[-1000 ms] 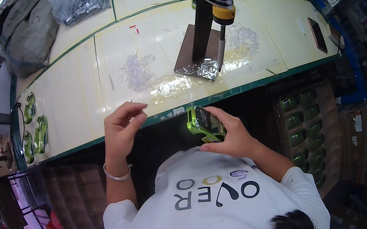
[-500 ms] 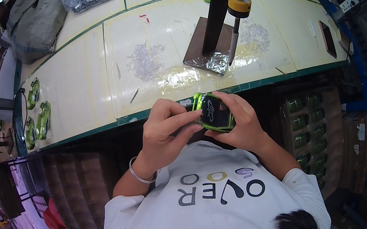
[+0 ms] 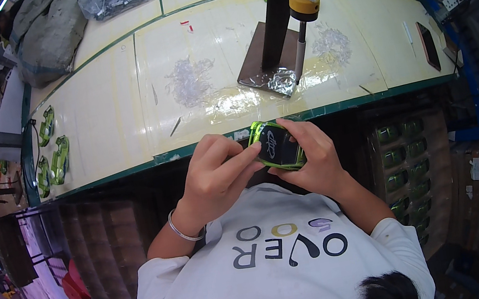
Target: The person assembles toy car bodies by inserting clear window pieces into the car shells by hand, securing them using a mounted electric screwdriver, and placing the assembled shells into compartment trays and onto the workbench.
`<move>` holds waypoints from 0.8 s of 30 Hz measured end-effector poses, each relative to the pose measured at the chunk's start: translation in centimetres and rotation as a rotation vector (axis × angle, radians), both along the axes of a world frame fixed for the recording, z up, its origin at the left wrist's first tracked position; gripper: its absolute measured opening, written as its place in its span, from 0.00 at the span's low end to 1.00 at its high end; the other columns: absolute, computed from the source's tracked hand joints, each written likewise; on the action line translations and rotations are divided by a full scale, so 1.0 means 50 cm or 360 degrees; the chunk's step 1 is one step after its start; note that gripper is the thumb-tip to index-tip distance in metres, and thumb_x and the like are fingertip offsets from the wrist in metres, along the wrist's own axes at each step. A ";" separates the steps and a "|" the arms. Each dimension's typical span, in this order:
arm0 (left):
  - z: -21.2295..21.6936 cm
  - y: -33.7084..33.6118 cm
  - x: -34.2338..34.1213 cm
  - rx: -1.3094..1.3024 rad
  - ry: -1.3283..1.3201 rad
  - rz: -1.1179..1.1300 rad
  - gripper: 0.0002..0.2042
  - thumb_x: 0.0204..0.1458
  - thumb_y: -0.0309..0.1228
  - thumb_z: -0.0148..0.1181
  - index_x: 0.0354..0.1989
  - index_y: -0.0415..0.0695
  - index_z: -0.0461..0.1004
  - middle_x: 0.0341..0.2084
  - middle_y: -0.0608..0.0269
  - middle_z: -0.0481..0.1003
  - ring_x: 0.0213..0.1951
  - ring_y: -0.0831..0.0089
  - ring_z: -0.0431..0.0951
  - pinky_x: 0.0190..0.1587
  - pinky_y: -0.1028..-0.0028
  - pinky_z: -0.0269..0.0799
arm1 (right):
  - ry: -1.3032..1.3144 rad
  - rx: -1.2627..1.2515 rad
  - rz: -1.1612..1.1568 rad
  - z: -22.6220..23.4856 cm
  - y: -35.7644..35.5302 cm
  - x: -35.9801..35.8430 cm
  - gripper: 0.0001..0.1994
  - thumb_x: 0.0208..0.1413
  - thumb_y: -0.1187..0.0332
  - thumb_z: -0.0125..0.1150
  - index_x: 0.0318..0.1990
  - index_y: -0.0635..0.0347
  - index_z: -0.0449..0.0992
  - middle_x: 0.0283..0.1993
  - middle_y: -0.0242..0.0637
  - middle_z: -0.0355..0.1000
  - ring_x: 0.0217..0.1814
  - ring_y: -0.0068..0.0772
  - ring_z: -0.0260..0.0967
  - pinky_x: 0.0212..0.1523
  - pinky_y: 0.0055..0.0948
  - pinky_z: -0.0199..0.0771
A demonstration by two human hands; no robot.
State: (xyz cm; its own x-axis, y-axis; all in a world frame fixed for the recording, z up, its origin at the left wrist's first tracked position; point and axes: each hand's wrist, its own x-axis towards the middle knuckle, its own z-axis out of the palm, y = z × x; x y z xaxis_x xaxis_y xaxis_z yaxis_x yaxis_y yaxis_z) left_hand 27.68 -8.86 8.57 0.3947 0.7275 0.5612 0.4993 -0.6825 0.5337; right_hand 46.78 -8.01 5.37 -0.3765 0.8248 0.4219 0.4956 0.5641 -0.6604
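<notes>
A bright green plastic shell (image 3: 280,148) with a black panel and a pale mark, shaped like a toy car body, is held just off the table's near edge. My right hand (image 3: 317,158) grips it from the right, thumb underneath and fingers along its far side. At its left end, my left hand (image 3: 215,169) is closed, with the fingertips pressed against the green rim. Whether a small part sits between those fingertips is hidden.
Ahead, a screwdriver (image 3: 301,53) hangs from a stand with a brown base (image 3: 251,62). Clear plastic scraps (image 3: 191,81) lie beside it. More green shells (image 3: 59,159) rest at the table's left. A phone (image 3: 428,47) lies right; a divided box (image 3: 402,154) of shells stands below.
My left fingers have shifted slightly up along the shell's left end and curled closer together. The right hand keeps its grip, and the view has tilted a little.
</notes>
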 end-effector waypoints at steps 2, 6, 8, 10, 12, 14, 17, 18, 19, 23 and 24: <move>-0.007 -0.002 0.006 0.0086 0.0112 -0.0006 0.18 0.29 0.23 0.63 0.34 0.37 0.71 0.18 0.63 0.64 0.23 0.69 0.63 0.25 0.74 0.60 | 0.0012 -0.0012 -0.0048 -0.004 -0.004 0.001 0.35 0.22 0.69 0.70 0.47 0.61 0.63 0.37 0.42 0.67 0.33 0.37 0.66 0.32 0.28 0.68; -0.023 -0.022 0.028 0.0114 0.0400 0.0106 0.20 0.34 0.26 0.60 0.41 0.35 0.68 0.18 0.63 0.63 0.22 0.69 0.64 0.24 0.73 0.60 | 0.0181 -0.0309 -0.0080 -0.016 -0.012 -0.003 0.33 0.27 0.67 0.68 0.47 0.60 0.62 0.36 0.43 0.67 0.36 0.44 0.66 0.35 0.32 0.66; -0.034 -0.028 0.022 0.0081 0.0436 0.0075 0.21 0.38 0.26 0.58 0.43 0.35 0.67 0.17 0.62 0.63 0.20 0.68 0.63 0.24 0.72 0.60 | 0.0137 -0.0324 -0.0085 -0.022 -0.014 -0.002 0.33 0.27 0.67 0.68 0.47 0.60 0.62 0.36 0.43 0.67 0.36 0.44 0.66 0.35 0.32 0.67; -0.056 -0.022 0.006 -0.0212 0.0135 -0.0016 0.19 0.39 0.26 0.58 0.42 0.34 0.67 0.17 0.60 0.64 0.19 0.67 0.64 0.23 0.72 0.60 | 0.0115 -0.0288 -0.0132 -0.031 -0.020 -0.003 0.34 0.25 0.67 0.69 0.47 0.61 0.62 0.36 0.42 0.67 0.33 0.38 0.66 0.34 0.29 0.68; -0.087 -0.017 0.008 -0.0147 -0.0061 -0.0043 0.16 0.42 0.25 0.56 0.41 0.34 0.67 0.17 0.59 0.66 0.19 0.68 0.65 0.23 0.74 0.61 | 0.0007 -0.0181 -0.0106 -0.038 -0.026 -0.008 0.34 0.26 0.67 0.68 0.47 0.61 0.62 0.35 0.43 0.66 0.35 0.42 0.66 0.35 0.32 0.67; -0.104 -0.026 0.019 -0.0397 -0.0372 0.0258 0.12 0.44 0.23 0.53 0.39 0.34 0.68 0.20 0.59 0.69 0.22 0.74 0.68 0.27 0.78 0.63 | -0.0005 -0.0200 -0.0122 -0.048 -0.032 -0.013 0.34 0.27 0.66 0.68 0.48 0.62 0.61 0.37 0.44 0.66 0.37 0.44 0.65 0.37 0.34 0.67; -0.129 -0.031 0.041 -0.1059 -0.1031 0.0302 0.12 0.51 0.26 0.45 0.41 0.33 0.65 0.26 0.60 0.71 0.27 0.78 0.70 0.32 0.81 0.66 | 0.0003 -0.0178 -0.0194 -0.054 -0.040 -0.016 0.34 0.27 0.66 0.67 0.48 0.63 0.60 0.38 0.45 0.65 0.40 0.45 0.64 0.38 0.34 0.66; -0.131 -0.030 0.049 -0.1460 -0.1444 0.0245 0.13 0.52 0.28 0.43 0.42 0.32 0.64 0.28 0.60 0.71 0.29 0.78 0.71 0.33 0.80 0.67 | -0.0024 -0.0239 -0.0152 -0.054 -0.043 -0.016 0.34 0.29 0.65 0.66 0.49 0.64 0.59 0.39 0.46 0.64 0.41 0.45 0.63 0.40 0.34 0.65; -0.118 -0.029 0.070 -0.1681 -0.1821 0.0200 0.15 0.54 0.32 0.39 0.44 0.32 0.61 0.30 0.57 0.71 0.29 0.74 0.73 0.32 0.78 0.71 | -0.0055 -0.0301 -0.0113 -0.054 -0.043 -0.013 0.34 0.31 0.65 0.66 0.50 0.65 0.58 0.40 0.47 0.64 0.42 0.45 0.63 0.41 0.34 0.65; -0.138 -0.022 0.050 -0.1816 -0.1844 0.0117 0.15 0.54 0.33 0.38 0.41 0.32 0.63 0.29 0.54 0.71 0.26 0.70 0.74 0.26 0.77 0.73 | 0.0075 -0.0344 0.0053 -0.050 -0.017 0.043 0.23 0.36 0.64 0.63 0.43 0.63 0.66 0.39 0.45 0.65 0.42 0.44 0.63 0.43 0.33 0.63; -0.139 -0.021 0.043 -0.1805 -0.1848 0.0112 0.15 0.54 0.33 0.38 0.41 0.32 0.63 0.29 0.54 0.71 0.26 0.70 0.74 0.26 0.77 0.73 | 0.0048 -0.0220 -0.0062 -0.043 0.009 0.071 0.17 0.38 0.66 0.62 0.38 0.62 0.70 0.38 0.43 0.66 0.42 0.43 0.63 0.43 0.32 0.63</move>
State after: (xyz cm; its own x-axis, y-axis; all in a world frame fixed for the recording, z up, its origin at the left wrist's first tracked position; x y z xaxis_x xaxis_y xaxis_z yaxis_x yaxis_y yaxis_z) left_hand 29.82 -9.93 1.64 0.1139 0.9499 -0.2910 -0.4978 0.3080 0.8107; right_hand 50.33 -7.58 3.20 -0.3318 0.8896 0.3140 0.4945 0.4474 -0.7452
